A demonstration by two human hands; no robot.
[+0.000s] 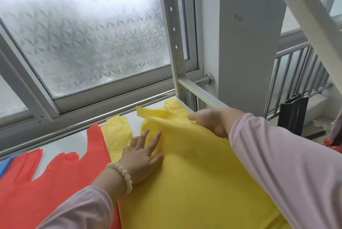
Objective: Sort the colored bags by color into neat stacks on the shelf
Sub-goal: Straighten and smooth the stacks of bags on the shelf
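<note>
Top yellow bag (194, 173) lies on the yellow stack at the right end of the shelf (74, 141), long axis running from us toward the window (83, 34), handles at the far end, far edge raised. Our right hand (209, 121), nearer that end, pinches the raised edge, thumb on top. Our left hand (142, 156) presses flat on the bag's left side, fingers (156, 139) straight, pointing at the handles; red stack (55, 182) just left.
</note>
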